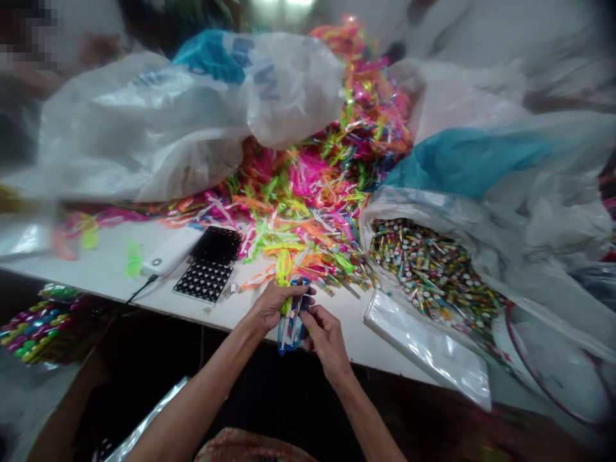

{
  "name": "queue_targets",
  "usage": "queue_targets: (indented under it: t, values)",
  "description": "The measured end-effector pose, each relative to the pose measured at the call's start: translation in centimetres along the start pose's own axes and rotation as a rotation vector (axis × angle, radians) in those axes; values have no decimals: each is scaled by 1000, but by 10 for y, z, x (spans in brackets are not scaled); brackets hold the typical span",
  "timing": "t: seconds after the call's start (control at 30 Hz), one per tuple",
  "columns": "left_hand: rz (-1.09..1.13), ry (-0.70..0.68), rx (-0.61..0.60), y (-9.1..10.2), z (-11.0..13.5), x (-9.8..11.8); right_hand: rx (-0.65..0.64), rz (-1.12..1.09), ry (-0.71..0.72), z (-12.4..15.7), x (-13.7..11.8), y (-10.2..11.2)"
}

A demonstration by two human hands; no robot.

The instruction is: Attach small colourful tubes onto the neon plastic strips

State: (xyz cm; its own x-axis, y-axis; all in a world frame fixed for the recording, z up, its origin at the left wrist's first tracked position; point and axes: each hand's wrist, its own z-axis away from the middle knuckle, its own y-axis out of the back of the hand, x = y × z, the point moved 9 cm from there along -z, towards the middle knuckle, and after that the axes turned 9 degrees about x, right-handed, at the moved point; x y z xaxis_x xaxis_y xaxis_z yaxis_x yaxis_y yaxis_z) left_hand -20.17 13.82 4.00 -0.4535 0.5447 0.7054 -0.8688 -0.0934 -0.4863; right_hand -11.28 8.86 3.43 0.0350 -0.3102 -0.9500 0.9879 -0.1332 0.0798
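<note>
My left hand [272,307] is closed around a blue plastic piece [287,337] with whitish strips, held over the table's front edge. A translucent yellow piece [283,266] sticks up from the same grip. My right hand [330,333] is at the blue piece's right side, with thumb and fingers pinched together at its edge. Whether the right fingertips hold a part of it or something small is hard to make out. Just beyond both hands spreads a heap of neon pink, orange, yellow and green plastic pieces [308,192].
Left of the heap lie a black gridded tray [205,280] and a white device [171,253] with a black cable. To the right, an open bag holds many small multicoloured cylinders [423,269]. Clear plastic sleeves [428,346] overhang the edge beside a bowl [558,366]. Large white bags [144,122] stand behind.
</note>
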Motion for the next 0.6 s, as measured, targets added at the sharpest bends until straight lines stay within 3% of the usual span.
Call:
queue_targets:
  t: [0.1, 0.23, 0.33, 0.6]
  values:
    - [-124, -78, 14, 5, 6, 8, -30, 106, 31, -1, -10, 12]
    - [-257, -62, -59, 3, 12, 5, -35, 57, 43, -13, -37, 37]
    - [-310, -65, -78, 2, 11, 0, -111, 4, 34, -20, -48, 38]
    - [-431, -145, -91, 2, 7, 1, -140, -54, 29, -23, -49, 35]
